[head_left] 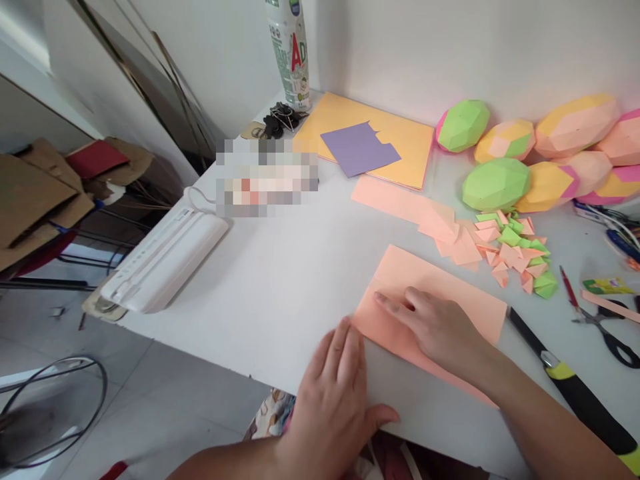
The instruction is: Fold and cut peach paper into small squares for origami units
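Observation:
A peach sheet of paper (400,267) lies on the table near its front edge, its near strip showing a darker tone like a fold. My right hand (440,327) rests on the sheet with the index finger stretched out and pressed flat; the other fingers are partly curled. At the sheet's near left corner, my left hand (340,387) lies flat with fingers together and thumb apart, its fingertips touching the paper's edge. Right of the sheet is a utility knife (565,380) with a black and yellow handle. Neither hand grips anything.
Cut peach strips (390,200) and small folded paper pieces (520,247) lie behind the sheet. Faceted paper shapes (495,187) stand at the back right. Purple paper (360,150) tops a yellow stack (410,163). Scissors (610,327) are right; a white device (165,260) is left.

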Available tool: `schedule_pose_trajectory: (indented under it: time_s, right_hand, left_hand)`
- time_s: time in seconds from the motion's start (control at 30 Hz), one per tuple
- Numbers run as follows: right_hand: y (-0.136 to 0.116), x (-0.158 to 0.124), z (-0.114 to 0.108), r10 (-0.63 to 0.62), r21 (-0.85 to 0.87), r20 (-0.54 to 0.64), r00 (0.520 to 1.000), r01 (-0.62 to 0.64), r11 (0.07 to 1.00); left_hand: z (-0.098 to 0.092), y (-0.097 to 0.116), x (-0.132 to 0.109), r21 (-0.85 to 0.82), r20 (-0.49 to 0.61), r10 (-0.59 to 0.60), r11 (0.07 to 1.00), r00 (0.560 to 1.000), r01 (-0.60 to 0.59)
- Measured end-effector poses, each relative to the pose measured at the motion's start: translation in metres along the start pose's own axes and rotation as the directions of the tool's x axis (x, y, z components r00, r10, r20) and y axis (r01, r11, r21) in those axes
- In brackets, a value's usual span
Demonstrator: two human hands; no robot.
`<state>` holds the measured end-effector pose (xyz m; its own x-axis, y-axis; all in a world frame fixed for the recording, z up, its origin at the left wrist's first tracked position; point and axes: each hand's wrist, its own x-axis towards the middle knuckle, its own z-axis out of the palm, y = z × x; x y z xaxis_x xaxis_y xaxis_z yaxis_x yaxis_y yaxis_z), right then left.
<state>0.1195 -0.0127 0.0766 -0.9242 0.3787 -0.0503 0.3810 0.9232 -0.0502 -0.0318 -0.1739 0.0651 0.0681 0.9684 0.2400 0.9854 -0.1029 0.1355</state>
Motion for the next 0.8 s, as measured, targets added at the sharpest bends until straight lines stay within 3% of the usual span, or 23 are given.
schedule_pose_trajectory:
  time_s: [0.2, 0.4, 0.8]
  right_hand:
    - [-0.002, 0.001, -0.002, 0.024, -0.002, -0.003, 1.0, -0.024, 1.0]
    - [-0.003, 0.001, -0.003, 0.022, -0.011, 0.014, 1.0, -0.022, 1.0]
    - [-0.003, 0.001, -0.002, 0.028, -0.048, 0.04, 0.999, -0.026, 0.999]
  left_hand:
    - [-0.014, -0.04, 0.004, -0.152, 0.033, -0.057, 0.987, 0.998, 0.061]
    - [-0.014, -0.051, 0.014, -0.204, 0.041, 0.161, 0.968, 0.986, -0.149]
    - [-0.007, -0.063, 0.021, -0.195, 0.023, 0.342, 0.923, 0.939, -0.331]
